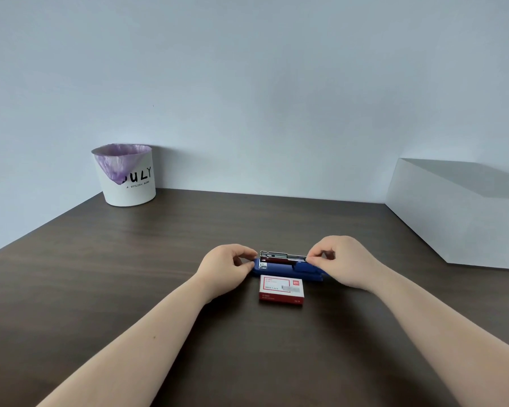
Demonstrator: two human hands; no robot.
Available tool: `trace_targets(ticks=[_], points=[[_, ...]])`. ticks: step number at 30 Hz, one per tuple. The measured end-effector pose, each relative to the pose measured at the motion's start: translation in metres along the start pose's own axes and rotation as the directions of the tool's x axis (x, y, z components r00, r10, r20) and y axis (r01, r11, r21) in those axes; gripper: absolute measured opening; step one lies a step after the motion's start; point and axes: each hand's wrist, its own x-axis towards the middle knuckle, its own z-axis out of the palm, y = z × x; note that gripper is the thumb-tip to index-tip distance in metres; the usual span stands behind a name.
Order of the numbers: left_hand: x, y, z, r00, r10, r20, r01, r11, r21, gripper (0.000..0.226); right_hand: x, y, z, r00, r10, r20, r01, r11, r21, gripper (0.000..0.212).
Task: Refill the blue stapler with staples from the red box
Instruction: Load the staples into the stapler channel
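Dark wood-grain worktop (130, 274) against a plain pale wall. White bin (129, 176) with a purple liner stands far back and left of the stapler; a white box (459, 212) sits well off to its right.

Stapler (287, 267) lies lengthwise mid-worktop, blue base down, metal magazine (282, 256) exposed on top. Red box (281, 290) sits just in front of the stapler, lid seemingly shut, label up.

Left hand (225, 267): thumb and fingers pinched on the stapler's left end, steadying it. Right hand (343, 261): fingertips closed on the right end of the magazine, at or near the hinge. Whether staples sit in the channel is too small to tell.

Judgement: the step in hand is opening or readying the magazine; the box is not yet touched.

To do it well:
- keep the left grip pressing the base flat so it does not slide toward the box;
- work the right end gently, straight along the rail, since the spring pusher can snap back;
- leave the channel fully clear and facing up before reaching for the box.
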Motion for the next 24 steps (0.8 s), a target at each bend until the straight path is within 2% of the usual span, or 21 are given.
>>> trace_targets(ticks=[9, 21, 24], points=[[0.0, -0.001, 0.0, 1.0, 0.006, 0.009, -0.006, 1.0, 0.012, 0.023, 0.007, -0.015, 0.008, 0.992, -0.116, 0.056, 0.124, 0.978, -0.165, 0.022], [-0.002, 0.001, -0.001, 1.0, 0.016, 0.011, -0.016, 1.0, 0.013, 0.023, 0.021, -0.025, 0.026, 0.974, -0.189, 0.123, 0.211, 0.957, -0.2, 0.025], [-0.002, 0.0, -0.001, 1.0, 0.02, 0.015, -0.02, 1.0, 0.017, 0.023, 0.017, -0.023, 0.023, 0.978, -0.194, 0.071, 0.205, 0.957, -0.204, 0.021]])
